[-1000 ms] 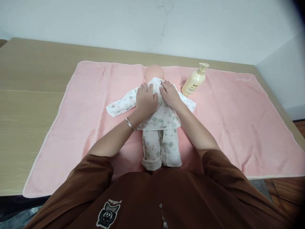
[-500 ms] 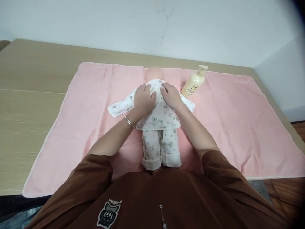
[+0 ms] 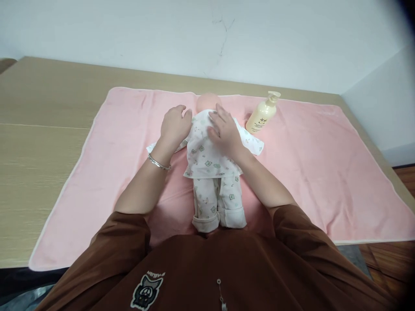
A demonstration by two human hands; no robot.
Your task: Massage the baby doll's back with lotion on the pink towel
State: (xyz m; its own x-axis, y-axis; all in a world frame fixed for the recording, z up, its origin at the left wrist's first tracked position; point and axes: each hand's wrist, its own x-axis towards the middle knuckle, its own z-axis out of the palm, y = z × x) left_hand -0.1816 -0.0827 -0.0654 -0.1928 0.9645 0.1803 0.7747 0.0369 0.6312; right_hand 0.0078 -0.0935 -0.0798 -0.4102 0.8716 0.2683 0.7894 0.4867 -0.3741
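Observation:
A baby doll [image 3: 208,102] lies lengthwise in front of me, the smooth top of its head at the far end. It wears a white printed top [image 3: 207,162] and matching trousers [image 3: 205,198] with turned-up cuffs. My left hand [image 3: 176,125], a silver bangle at its wrist, is beside the doll's shoulder over one sleeve, fingers loosely bent and holding nothing. Over the upper part of the top is my right hand [image 3: 226,131], fingers apart and slightly blurred; whether it touches the cloth I cannot tell.
Under the doll spreads a pink blanket [image 3: 311,172] on a wooden table [image 3: 42,160]. A pale yellow pump bottle [image 3: 262,113] stands on the blanket, right of the doll's head. Behind the table rises a white wall [image 3: 145,39] with a crack.
My left hand has come off the top and shifted left, beside the shoulder. My right hand has moved slightly left across the top. The doll stays in place.

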